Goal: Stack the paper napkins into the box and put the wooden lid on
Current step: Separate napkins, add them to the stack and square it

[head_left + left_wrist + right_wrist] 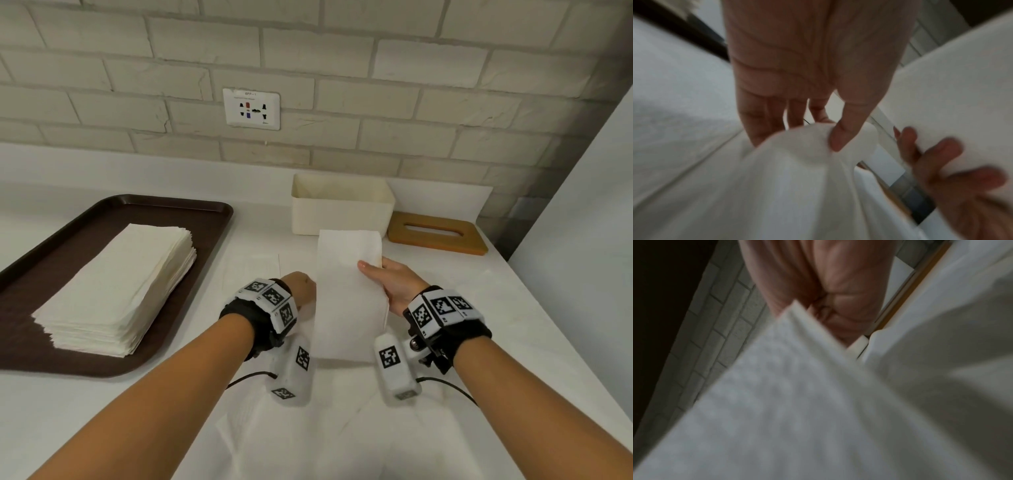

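Observation:
A long folded white napkin [346, 301] is held above the counter between both hands. My right hand [380, 274] grips its right edge, thumb on top. My left hand [303, 286] is at its left edge; in the left wrist view its thumb pinches a fold of napkin [797, 178]. In the right wrist view the napkin [797, 394] covers most of the picture and hides my fingertips. The open cream box [342, 212] stands just beyond the napkin. Right of the box, the wooden lid [438, 245] with its slot lies flat. A tall napkin stack [120, 291] sits at the left.
The stack rests on a dark brown tray [102, 212] at the left of the white counter. A brick wall with a socket plate [251, 109] runs behind the box. A white panel [582, 205] closes the right side. A thin sheet [253, 270] lies flat beneath my hands.

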Tool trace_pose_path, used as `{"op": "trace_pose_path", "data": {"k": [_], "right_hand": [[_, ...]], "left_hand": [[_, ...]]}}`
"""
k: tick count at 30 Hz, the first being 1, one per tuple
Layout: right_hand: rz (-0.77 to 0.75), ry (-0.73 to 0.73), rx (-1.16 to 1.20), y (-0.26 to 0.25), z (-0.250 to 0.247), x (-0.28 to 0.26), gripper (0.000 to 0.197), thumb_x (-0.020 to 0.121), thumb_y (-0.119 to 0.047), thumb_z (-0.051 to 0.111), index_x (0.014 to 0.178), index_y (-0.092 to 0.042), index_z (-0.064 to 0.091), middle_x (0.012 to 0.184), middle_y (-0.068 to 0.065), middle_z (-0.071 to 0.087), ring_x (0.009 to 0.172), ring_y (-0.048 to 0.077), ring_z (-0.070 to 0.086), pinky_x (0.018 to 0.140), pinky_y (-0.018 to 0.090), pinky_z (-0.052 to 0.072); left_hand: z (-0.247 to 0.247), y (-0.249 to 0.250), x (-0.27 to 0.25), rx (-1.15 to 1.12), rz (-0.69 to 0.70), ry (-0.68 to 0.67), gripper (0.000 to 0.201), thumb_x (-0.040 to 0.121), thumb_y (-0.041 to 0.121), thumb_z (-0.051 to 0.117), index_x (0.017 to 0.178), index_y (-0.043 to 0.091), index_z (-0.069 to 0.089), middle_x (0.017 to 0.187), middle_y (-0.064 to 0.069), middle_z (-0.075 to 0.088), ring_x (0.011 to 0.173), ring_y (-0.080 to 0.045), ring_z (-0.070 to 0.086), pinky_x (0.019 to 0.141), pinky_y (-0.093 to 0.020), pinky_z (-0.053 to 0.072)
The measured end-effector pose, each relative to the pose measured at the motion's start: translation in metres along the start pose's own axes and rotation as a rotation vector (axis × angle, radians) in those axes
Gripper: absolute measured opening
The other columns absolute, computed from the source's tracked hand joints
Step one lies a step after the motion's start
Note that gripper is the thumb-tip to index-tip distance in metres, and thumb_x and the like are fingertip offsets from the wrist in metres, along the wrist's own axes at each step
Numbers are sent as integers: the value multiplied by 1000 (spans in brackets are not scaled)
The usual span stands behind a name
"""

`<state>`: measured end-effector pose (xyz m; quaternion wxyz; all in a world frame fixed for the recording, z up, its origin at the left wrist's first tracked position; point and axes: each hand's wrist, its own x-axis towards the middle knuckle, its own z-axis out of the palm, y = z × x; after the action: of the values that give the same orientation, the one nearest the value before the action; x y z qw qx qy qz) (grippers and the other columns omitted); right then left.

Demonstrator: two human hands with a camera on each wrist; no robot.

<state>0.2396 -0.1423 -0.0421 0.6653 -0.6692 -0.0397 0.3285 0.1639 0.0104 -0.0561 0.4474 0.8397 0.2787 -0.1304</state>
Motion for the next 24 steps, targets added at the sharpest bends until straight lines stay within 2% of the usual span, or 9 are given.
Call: {"op": "trace_pose_path", "data": {"k": [1, 2, 5, 9, 13, 16, 19, 22, 24], "right_hand": [[-6, -12, 27, 2, 0, 1, 39, 89, -12, 58, 126, -5, 52, 115, 14, 62, 96, 24, 61, 83, 36, 52], [-13, -28, 51, 3, 0, 2, 37, 89, -13, 57, 125, -5, 53, 111, 12, 63, 92, 21, 62, 78, 33, 54], [-30, -59, 101, 0, 3, 2, 35, 90, -14, 55, 124, -7, 53, 104, 7, 65, 89, 18, 63, 68, 27, 57], [-36, -83, 89, -4, 13, 7, 36, 89, -13, 57, 124, -6, 54, 113, 10, 64, 93, 19, 63, 74, 28, 57], [-50, -101, 44, -7, 26, 14, 33, 89, -12, 57, 121, -4, 56, 103, 7, 66, 89, 18, 63, 77, 30, 55], [-61, -96, 17, -11, 37, 18, 31, 89, -13, 58, 118, -4, 57, 103, 9, 66, 89, 21, 63, 77, 32, 54], [-71, -71, -37, -15, 50, 23, 32, 88, -14, 60, 118, -3, 57, 111, 14, 64, 98, 26, 62, 86, 38, 51], [-88, -66, -117, -19, 63, 27, 28, 88, -16, 60, 113, -4, 60, 115, 17, 64, 103, 30, 61, 97, 45, 47], [-98, -71, -128, -20, 69, 29, 22, 89, -16, 59, 108, -6, 62, 115, 17, 64, 102, 29, 61, 99, 47, 45]], "left_hand": [[-3, -1, 1, -128, -5, -27, 18, 96, 8, 41, 103, 3, 56, 112, -16, 56, 93, -27, 57, 82, -31, 46], [-5, -3, 2, -295, -10, -45, 17, 95, 8, 43, 106, 4, 55, 105, -14, 56, 78, -22, 54, 73, -30, 46], [-16, -11, 2, -691, 14, -35, 49, 89, -4, 51, 136, 6, 37, 101, -10, 61, 66, -15, 51, 48, -21, 50], [-30, -15, 0, -853, 118, -75, 50, 86, -5, 56, 134, 4, 44, 118, -15, 62, 86, -20, 64, 62, -24, 59], [-36, -16, -4, -867, 153, -51, 32, 96, 16, 48, 125, 4, 55, 104, -12, 66, 79, -17, 63, 65, -23, 57], [-39, -14, -10, -870, 160, -44, 31, 98, 18, 41, 119, 2, 58, 97, -9, 64, 73, -15, 60, 64, -24, 54], [-43, -12, -14, -917, 173, -12, 25, 99, 18, 36, 97, 8, 59, 85, -5, 63, 72, -14, 59, 66, -25, 49], [-46, -15, -14, -1022, 165, 27, 30, 100, 22, 37, 112, 5, 59, 90, -7, 67, 79, -17, 64, 66, -26, 52], [-49, -16, -15, -1097, 158, 17, 42, 100, 32, 36, 124, 5, 56, 109, -12, 67, 98, -24, 64, 81, -32, 53]]}}
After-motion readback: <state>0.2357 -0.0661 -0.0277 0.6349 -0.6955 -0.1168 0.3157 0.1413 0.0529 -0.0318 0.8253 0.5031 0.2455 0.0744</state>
